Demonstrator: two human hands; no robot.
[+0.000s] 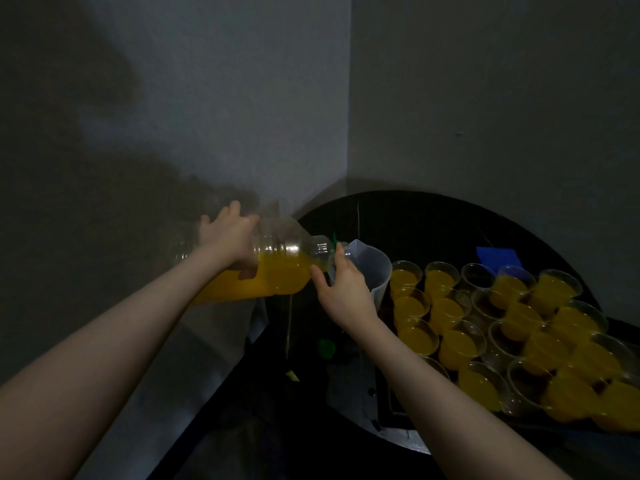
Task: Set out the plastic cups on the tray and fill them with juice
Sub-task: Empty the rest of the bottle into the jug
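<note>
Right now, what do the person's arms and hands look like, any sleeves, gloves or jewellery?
Both forearms are bare to the frame edge, with no sleeves in view. The left hand and right hand wear no gloves. No rings, watch or bracelet are visible, though the dim light could hide small details.

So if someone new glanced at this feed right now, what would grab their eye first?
Probably the big clear bottle of orange juice, tipped nearly level at centre, gripped by the left hand with its neck at a translucent jug that the right hand holds. Next, the crowd of plastic cups to the right, most glowing orange, a few not yet filled.
</note>
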